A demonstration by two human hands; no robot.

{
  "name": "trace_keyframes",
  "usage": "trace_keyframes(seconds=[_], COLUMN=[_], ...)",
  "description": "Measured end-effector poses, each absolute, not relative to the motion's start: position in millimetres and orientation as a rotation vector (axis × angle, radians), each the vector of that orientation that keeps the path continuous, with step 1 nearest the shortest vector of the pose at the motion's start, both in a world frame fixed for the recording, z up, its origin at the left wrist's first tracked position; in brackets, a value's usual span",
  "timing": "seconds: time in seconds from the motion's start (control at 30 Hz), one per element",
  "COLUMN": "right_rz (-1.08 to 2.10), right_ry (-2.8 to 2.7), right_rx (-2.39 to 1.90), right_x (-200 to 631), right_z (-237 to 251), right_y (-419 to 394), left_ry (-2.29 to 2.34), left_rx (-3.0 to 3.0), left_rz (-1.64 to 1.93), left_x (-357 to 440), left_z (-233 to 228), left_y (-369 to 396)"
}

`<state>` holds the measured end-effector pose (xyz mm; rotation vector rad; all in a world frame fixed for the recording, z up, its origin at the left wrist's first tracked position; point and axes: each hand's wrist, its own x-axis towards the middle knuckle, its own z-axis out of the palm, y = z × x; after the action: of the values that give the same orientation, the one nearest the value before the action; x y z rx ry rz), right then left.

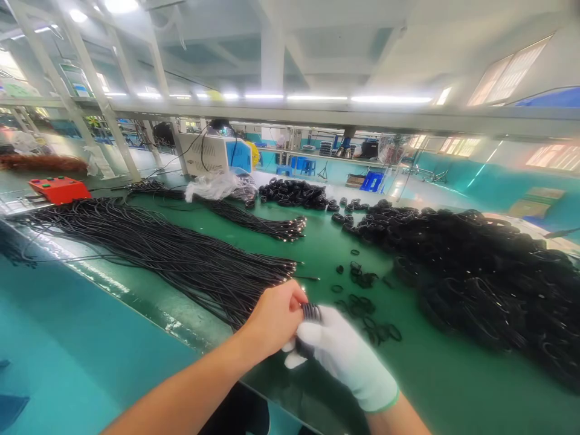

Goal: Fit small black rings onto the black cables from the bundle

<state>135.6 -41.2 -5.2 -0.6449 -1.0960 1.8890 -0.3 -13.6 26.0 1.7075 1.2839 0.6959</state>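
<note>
My bare left hand (274, 317) and my white-gloved right hand (344, 356) meet over the near edge of the green table (317, 241). Both grip a small black coiled cable (310, 312) between them. The left hand's fingers close on the coil's left side and the gloved fingers wrap it from the right. Just left of my hands lies a long bundle of straight black cables (181, 254), its metal ends pointing at them. Several small black ties (362, 302) lie scattered just beyond my hands.
A big heap of coiled black cables (475, 272) fills the right side. A second cable bundle (254, 220) and a smaller pile of coils (294, 193) lie farther back. An orange control box (58, 188) sits at far left, a white-and-blue machine (215, 154) behind.
</note>
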Motion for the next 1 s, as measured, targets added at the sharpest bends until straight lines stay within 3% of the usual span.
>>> trace_keyframes(seconds=[0.47, 0.63, 0.77, 1.0], right_rz=[1.959, 1.815, 1.537, 1.521], right_ry=[-0.991, -0.784, -0.606, -0.610], right_rx=[-0.816, -0.695, -0.833, -0.866], right_x=[136, 191, 242, 242], right_z=[-1, 10, 7, 2], right_y=[-50, -32, -20, -22], left_ry=[1.325, 1.202, 1.132, 1.009], left_rx=[1.991, 2.045, 2.186, 2.122], left_rz=[0.511, 0.571, 0.526, 0.419], left_x=[-7, -10, 15, 71], left_z=[33, 33, 16, -28], left_y=[-3, 26, 44, 53])
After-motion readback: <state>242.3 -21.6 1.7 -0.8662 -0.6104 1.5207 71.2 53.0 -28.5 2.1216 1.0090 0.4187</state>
